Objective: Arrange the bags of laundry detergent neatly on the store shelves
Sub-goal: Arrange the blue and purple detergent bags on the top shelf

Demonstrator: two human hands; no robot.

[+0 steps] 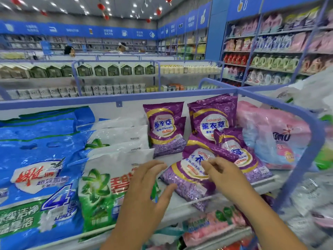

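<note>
A purple detergent bag (189,175) lies tilted at the front of the top shelf (182,208), partly over the edge. My right hand (223,175) hovers over its upper part with loosely curled fingers; contact is unclear. My left hand (144,192) is spread open just left of it, over a white and green bag (106,188). Another purple bag (239,152) leans behind, and two stacks of purple bags (165,129) (214,118) stand upright at the back.
Big blue bags (36,159) fill the left of the shelf, pink bags (275,136) the right. A blue rail (297,112) fences the shelf. Pink packs (216,224) sit on the shelf below. Other aisles and two people stand far behind.
</note>
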